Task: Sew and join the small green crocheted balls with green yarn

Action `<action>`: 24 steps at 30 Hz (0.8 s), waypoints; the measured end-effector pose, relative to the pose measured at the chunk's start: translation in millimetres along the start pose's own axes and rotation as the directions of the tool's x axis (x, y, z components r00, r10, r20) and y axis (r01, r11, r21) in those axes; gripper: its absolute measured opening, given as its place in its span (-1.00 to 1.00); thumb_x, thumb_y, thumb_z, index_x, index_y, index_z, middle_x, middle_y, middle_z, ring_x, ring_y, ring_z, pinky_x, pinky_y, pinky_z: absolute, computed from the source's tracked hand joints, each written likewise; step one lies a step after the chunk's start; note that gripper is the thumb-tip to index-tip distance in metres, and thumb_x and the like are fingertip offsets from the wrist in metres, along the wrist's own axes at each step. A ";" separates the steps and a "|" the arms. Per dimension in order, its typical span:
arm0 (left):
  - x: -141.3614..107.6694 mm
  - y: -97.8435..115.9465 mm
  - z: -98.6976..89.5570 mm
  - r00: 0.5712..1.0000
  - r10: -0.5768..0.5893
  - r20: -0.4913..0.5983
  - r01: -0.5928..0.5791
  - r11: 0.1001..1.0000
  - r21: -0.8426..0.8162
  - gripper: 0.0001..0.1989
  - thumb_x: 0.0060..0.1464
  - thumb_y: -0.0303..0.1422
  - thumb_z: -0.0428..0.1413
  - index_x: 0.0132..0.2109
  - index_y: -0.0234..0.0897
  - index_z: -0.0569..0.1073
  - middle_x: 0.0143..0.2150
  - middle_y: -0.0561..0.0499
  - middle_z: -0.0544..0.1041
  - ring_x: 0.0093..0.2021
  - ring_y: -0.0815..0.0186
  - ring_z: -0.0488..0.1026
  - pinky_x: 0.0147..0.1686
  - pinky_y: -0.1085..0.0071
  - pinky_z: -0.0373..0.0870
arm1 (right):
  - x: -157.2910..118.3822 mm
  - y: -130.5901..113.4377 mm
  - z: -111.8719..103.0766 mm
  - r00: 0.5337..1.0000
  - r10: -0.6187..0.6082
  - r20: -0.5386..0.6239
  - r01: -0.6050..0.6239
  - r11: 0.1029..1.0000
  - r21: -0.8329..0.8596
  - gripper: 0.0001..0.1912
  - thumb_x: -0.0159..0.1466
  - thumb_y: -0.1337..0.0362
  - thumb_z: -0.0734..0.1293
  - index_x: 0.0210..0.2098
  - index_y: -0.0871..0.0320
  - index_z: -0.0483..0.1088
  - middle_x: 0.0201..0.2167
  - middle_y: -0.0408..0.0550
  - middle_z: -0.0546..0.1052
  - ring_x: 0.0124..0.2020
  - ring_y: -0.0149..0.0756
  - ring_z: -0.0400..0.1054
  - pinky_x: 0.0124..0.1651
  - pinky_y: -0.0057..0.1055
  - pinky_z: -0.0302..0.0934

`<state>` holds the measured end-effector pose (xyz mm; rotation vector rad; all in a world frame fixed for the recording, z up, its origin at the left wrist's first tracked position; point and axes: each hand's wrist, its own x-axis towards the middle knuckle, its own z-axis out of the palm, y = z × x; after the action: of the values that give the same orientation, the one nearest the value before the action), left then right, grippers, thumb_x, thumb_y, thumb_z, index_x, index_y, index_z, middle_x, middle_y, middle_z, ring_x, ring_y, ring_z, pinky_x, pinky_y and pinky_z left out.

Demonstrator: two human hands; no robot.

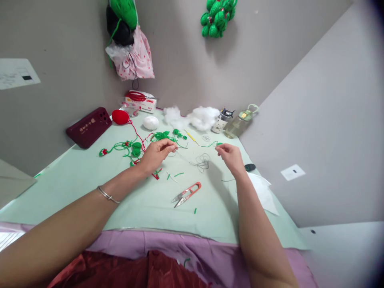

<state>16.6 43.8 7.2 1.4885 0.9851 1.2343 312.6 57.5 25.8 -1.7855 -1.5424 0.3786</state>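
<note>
My left hand (157, 155) is over the middle of the table with thumb and forefinger pinched on a thin dark thread. A loose tangle of this thread (201, 161) lies on the table between my hands. My right hand (230, 157) is closed in a pinch at the right; what it holds is too small to make out. A small green yarn piece (219, 144) shows just behind its fingertips. Orange-handled thread snips (186, 194) lie nearer to me. Green yarn (162, 137) and small green crocheted pieces (136, 149) lie behind and left of my left hand.
At the back are a red yarn ball (120, 117), a white ball (151, 123), stuffing (204, 118), a yellow crochet hook (192, 138), a pen cup (220, 123) and a bottle (240, 124). A dark red phone (89, 128) is left. Green crocheted pieces (217, 18) hang above.
</note>
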 end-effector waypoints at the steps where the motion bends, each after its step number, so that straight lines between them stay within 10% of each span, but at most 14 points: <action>1: -0.1 -0.1 0.2 1.000 -0.008 0.007 0.008 1.000 -0.011 -0.86 0.08 -0.26 0.18 -0.31 -0.23 0.55 -0.41 0.07 0.51 -0.56 0.42 0.12 -0.51 0.44 0.09 | 1.4 6.0 2.6 1.000 0.013 0.011 -0.012 0.997 -0.078 -0.82 0.19 0.19 0.34 -0.35 0.18 0.52 -0.44 -0.05 0.52 -0.40 -0.30 0.32 -0.30 -0.37 0.14; 6: 0.2 -1.5 1.7 0.998 -0.039 0.047 0.042 0.997 -0.062 -0.86 0.07 -0.26 0.20 -0.30 -0.23 0.57 -0.40 0.06 0.52 -0.58 0.44 0.11 -0.57 0.47 0.04 | -0.4 23.1 26.0 0.996 0.089 0.017 -0.087 0.990 -0.114 -0.97 0.09 0.37 0.40 -0.48 0.16 0.47 -0.21 0.09 0.55 -0.14 -0.13 0.38 -0.10 -0.29 0.14; 12: 8.0 2.0 -8.0 0.995 -0.094 -0.018 0.084 0.949 -0.305 -0.89 0.11 -0.35 0.20 -0.31 -0.31 0.54 -0.41 0.06 0.44 -0.61 0.53 0.11 -0.62 0.53 0.02 | 9.3 30.3 31.8 0.976 0.191 0.104 -0.208 0.958 0.195 -0.93 0.09 0.40 0.34 -0.51 0.18 0.39 -0.35 0.02 0.55 -0.36 -0.32 0.33 -0.37 -0.44 0.15; 24: 27.9 28.0 -78.0 0.953 -0.270 -0.140 0.012 0.494 -0.869 -0.71 0.41 -0.56 -0.19 -0.25 -0.39 0.37 -0.49 0.12 0.35 -0.65 0.63 0.14 -0.67 0.70 0.12 | 41.2 80.7 -35.8 0.910 0.400 0.111 -0.282 0.399 0.873 -0.73 0.17 0.52 0.35 -0.47 0.15 0.17 -0.59 -0.30 0.26 -0.69 -0.66 0.03 -0.71 -0.80 0.05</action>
<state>-55.0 76.4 45.5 0.4208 0.4567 1.4974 404.0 83.6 4.5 -1.1841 -0.5932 1.0462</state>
